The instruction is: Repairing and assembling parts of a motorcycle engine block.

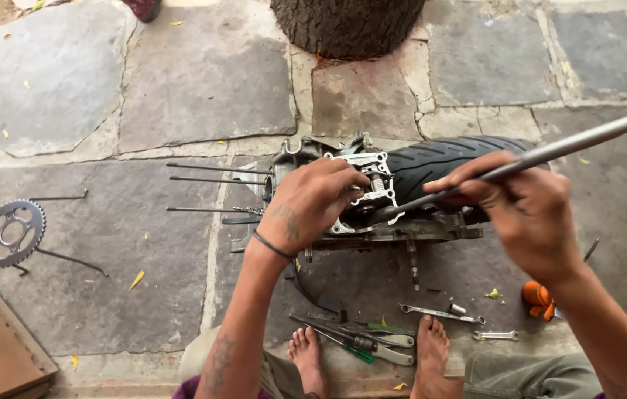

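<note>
A: In the head view, where is each hand?

B: The left hand sits at the centre of the frame, curled over the silver cylinder head of an engine block that lies on the stone paving. Its fingers wrap the casting's left edge, closed on it, which I judge is to steady it. The right hand, right of centre, pinches a long metal rod between thumb and fingers, a narrow, closed grip near the rod's lower third.

A: Which way does the rod point?

B: Its long axis runs diagonally, from the upper right edge of the frame down to the lower left. The low tip meets the cylinder head just right of the left hand. Held that far down, the tip seems easier to guide.

A: And the engine?

B: It rests against a black tyre, which likely props it. 3 thin studs stick out level toward the left of the frame.

A: What lies around?

B: A sprocket at the left edge, well apart. A spanner, a smaller wrench and a screwdriver with a green handle lie at the lower centre, near 2 bare feet, within reach. A tree trunk stands at the top.
</note>
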